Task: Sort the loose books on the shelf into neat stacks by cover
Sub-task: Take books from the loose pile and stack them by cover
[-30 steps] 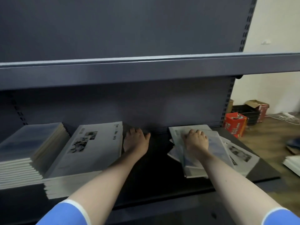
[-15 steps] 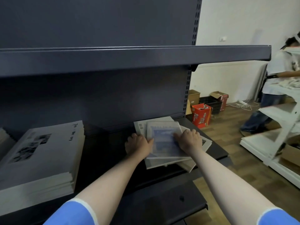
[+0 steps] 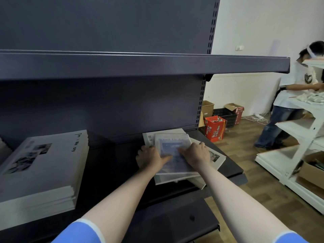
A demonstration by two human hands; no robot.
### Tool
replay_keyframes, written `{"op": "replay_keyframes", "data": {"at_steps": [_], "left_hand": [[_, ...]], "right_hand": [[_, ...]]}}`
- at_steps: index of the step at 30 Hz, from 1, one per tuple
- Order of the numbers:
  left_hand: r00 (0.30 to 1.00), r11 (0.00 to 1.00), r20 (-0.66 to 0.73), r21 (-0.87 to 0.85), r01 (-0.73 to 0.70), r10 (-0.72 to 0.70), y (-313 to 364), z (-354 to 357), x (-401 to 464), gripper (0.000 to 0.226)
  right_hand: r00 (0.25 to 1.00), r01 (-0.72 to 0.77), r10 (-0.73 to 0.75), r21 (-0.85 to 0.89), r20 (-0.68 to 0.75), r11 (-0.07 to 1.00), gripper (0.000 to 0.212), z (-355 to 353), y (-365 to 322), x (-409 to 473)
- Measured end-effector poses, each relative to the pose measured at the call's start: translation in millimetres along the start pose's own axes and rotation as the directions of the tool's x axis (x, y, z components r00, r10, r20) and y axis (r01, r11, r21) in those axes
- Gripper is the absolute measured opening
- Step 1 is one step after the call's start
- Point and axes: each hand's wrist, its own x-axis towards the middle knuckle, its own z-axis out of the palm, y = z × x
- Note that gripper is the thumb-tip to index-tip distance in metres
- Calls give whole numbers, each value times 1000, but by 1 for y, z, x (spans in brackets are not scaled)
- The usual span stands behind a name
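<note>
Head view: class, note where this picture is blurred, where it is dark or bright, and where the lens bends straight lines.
Head view: motion blur smears the blue book under both hands and the white rack; the shelf sits in shadow while the wall is brightly lit; the wide lens tilts and bows the upright and upper shelf edge.

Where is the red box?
In the head view, the red box sits on the wooden floor at right, just past the dark shelf's end.
</note>
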Motion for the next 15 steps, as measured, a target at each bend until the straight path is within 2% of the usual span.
{"op": "replay_keyframes", "data": {"at_steps": [7,11,13,15], "left_hand": [[985,958,161,-267,102,-60,-6,-9,8,89],[970,895,241,-430,117,-11,-22,-10,16,65],[974,871,227,-478,115,-4,-28,-9,17,54],[983,878,181,-465,112,-29,-30,-12,16,52]], "right_hand": [[998,26,-28,43,52,999,77,-5,-8,0],[995,31,-36,55,91,998,76,-1,-14,0],[994,31,-38,66,98,997,72,2,-19,0],[996,34,-39,72,78,997,65,4,-24,0]]}}
